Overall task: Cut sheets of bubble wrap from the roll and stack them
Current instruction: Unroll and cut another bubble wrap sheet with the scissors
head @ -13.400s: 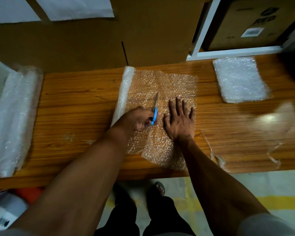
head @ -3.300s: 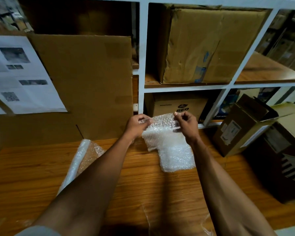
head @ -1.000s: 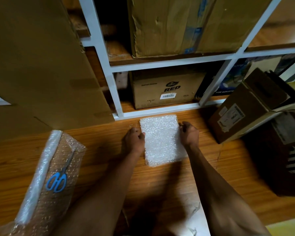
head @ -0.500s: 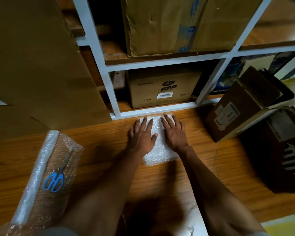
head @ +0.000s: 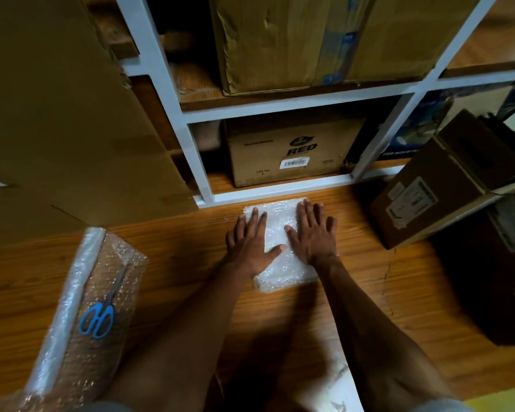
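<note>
Bubble wrap sheets sit in a stack near the far edge of the table, just in front of the shelf frame, and both the left hand and right hand lie flat on top with fingers spread, gripping nothing. Pressing evenly and sliding outward toward the corners should square the pile without popping cells. The roll lies toward the table's left edge with the scissors resting on it, though how many sheets are stacked I can't quite make out.
</note>
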{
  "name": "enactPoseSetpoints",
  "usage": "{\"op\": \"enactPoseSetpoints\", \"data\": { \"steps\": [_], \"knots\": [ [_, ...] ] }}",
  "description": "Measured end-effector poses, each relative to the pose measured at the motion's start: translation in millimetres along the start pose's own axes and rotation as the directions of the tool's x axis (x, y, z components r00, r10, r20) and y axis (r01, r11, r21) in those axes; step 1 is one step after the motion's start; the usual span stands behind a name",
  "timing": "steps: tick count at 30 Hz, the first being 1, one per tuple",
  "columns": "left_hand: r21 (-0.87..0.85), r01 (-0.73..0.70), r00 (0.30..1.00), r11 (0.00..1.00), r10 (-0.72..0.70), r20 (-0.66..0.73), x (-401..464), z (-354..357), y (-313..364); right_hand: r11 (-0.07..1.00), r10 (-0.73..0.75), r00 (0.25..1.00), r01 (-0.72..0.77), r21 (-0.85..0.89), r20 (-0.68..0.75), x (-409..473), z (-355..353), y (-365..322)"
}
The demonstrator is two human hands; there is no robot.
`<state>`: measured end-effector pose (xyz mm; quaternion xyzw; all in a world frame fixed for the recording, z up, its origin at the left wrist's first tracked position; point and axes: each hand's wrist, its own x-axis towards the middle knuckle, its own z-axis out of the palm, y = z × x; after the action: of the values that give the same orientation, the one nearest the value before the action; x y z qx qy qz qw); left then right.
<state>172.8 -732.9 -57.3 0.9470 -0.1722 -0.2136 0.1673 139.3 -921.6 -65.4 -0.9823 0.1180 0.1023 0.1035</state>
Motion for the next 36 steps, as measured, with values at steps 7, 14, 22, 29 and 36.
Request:
{"op": "enactPoseSetpoints", "data": {
  "steps": [7,14,22,29,36],
  "knots": [
    [-0.029,0.0,0.986,1.0,-0.005,-0.167,-34,-20,-31,1.0,-0.007,0.98,0.008,0.008,-0.2,-27,-9,-24],
    [0.001,0.025,0.972,1.0,-0.024,-0.232,-78,-35,-78,0.991,-0.134,0.967,0.134,-0.016,-0.217,-72,-3,-100],
    [-0.04,-0.072,0.961,0.997,0.059,-0.27,-139,-62,-177,0.988,-0.149,0.978,0.154,0.023,-0.144,-120,29,-207],
    [-0.009,-0.071,0.923,0.997,0.063,-0.379,-195,-74,-273,0.972,-0.14,0.988,0.148,0.181,-0.059,-151,58,-318],
    [0.087,0.02,0.929,0.996,0.013,-0.371,-235,-82,-332,0.979,-0.032,0.999,0.033,0.201,-0.009,-167,80,-395]
  ]
}}
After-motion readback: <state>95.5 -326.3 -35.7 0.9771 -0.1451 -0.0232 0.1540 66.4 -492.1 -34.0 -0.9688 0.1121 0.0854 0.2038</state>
